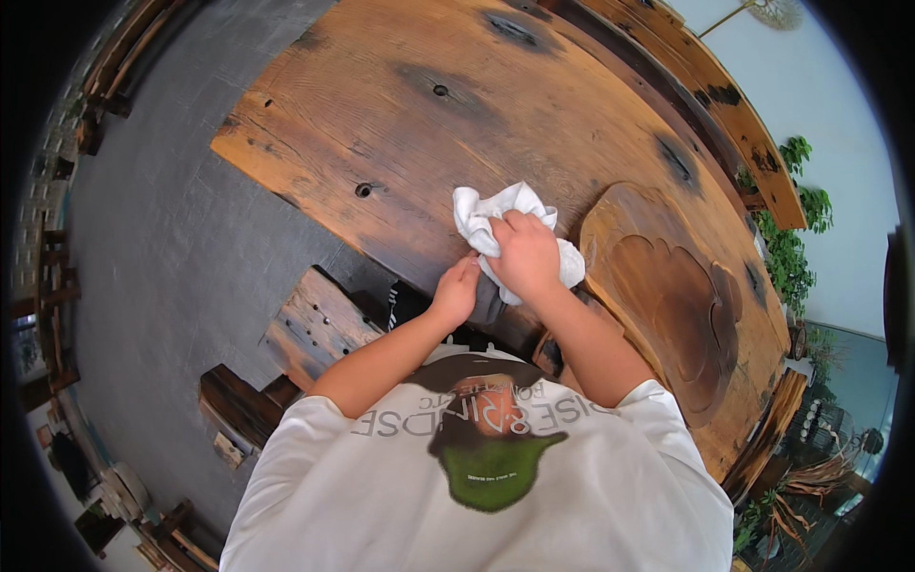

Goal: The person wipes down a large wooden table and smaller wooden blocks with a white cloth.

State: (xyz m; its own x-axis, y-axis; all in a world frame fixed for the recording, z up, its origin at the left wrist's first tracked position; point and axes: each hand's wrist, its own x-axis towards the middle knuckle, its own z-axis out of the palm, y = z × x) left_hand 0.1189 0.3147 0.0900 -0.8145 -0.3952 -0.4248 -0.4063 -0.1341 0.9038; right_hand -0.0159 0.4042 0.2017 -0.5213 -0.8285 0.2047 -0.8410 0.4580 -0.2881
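My right hand point(527, 256) grips a crumpled white cloth point(516, 198), which bunches out past the fingers on both sides. The cloth lies against the near edge of a large wooden table point(429, 150). Close by on the left, my left hand point(456, 292) is at the same edge, its fingertips near the cloth's lower fold. Its fingers lie close together, and the palm side is hidden. Right of the cloth sits a carved wooden tea tray point(665, 307) with a scalloped hollow, set on or into the tabletop.
A wooden bench point(715, 93) runs along the table's far side, with green plants point(793, 250) behind it. Beside me at lower left stands a wooden seat point(314, 322). Grey floor point(157, 207) stretches left of the table. The tabletop has dark knots and holes.
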